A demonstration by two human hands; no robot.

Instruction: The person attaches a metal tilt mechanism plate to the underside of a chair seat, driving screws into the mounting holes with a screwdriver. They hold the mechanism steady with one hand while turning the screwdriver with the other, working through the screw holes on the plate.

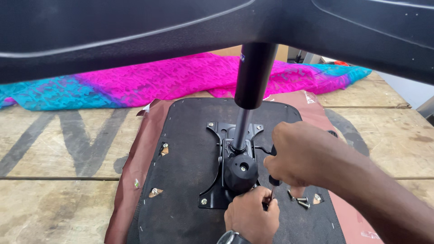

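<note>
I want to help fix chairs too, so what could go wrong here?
The loose silver bolts lying beside the right hand could get knocked and roll away. The screwdriver tip sits close to the left hand, so a slip might jab its fingers. The tall black gas cylinder might wobble.

Mounting plate (212, 180) on seat underside (181, 135)

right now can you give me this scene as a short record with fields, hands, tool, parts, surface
left hand: low at the plate's near edge, fingers pinched at the screwdriver tip
right hand: wrapped around the screwdriver handle
seat: upturned chair seat, black underside
plate: black metal mounting plate on the seat
cylinder: gas lift cylinder rising from the plate
loose parts: bolts lying on the seat by the hands
surface: wooden table, pink and blue cloth behind
</note>
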